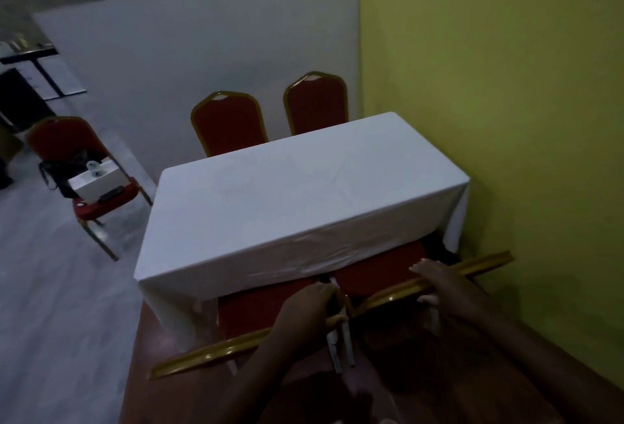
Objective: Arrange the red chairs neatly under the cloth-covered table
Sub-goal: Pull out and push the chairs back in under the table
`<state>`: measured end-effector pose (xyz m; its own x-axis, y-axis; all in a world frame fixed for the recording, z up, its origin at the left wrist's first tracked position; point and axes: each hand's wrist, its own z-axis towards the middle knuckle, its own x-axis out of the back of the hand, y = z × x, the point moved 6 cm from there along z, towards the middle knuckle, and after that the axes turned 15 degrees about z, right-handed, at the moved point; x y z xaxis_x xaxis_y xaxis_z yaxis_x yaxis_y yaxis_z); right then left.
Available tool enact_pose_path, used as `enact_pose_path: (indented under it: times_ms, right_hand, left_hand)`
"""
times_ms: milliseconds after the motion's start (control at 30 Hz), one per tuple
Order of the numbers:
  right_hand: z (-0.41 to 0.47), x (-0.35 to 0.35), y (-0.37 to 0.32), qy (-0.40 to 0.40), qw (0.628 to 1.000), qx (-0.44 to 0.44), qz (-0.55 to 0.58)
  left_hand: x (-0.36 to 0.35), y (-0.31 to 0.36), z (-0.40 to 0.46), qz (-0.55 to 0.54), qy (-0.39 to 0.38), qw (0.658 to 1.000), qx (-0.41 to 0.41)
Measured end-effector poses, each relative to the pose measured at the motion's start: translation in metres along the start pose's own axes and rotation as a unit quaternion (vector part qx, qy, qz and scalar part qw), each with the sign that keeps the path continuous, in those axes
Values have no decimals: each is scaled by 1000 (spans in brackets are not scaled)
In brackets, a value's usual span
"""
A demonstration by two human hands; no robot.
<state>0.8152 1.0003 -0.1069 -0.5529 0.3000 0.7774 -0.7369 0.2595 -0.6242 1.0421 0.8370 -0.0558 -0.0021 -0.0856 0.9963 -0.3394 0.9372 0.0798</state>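
A table under a white cloth (304,200) stands against the yellow wall. Two red chairs with gold frames sit at its near side, seats partly under the cloth: the near left chair (250,312) and the near right chair (378,271). My left hand (307,312) grips the backrest frame where the two chairs meet. My right hand (442,285) is closed over the gold top rail of the near right chair. Two more red chairs, the far left chair (229,126) and the far right chair (315,106), stand upright behind the table.
A fifth red chair (72,150) stands apart on the left, holding a white box (96,182) and a black bag. A grey partition (202,52) runs behind the table; the yellow wall (506,85) closes the right side. A person sits beyond the partition. Grey floor lies left.
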Motion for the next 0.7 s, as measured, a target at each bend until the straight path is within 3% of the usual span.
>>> enact_pose_path:
  times_ms: [333, 533, 700]
  right_hand:
    - [-26, 92, 125, 17, 997, -78, 26]
    - [-11, 103, 138, -23, 997, -50, 48]
    - [-11, 101, 147, 3, 998, -29, 56]
  left_hand:
    - [-50, 122, 119, 34, -105, 992, -68]
    - [-70, 139, 140, 57, -109, 992, -29]
    - [-67, 139, 143, 65, -99, 992, -40]
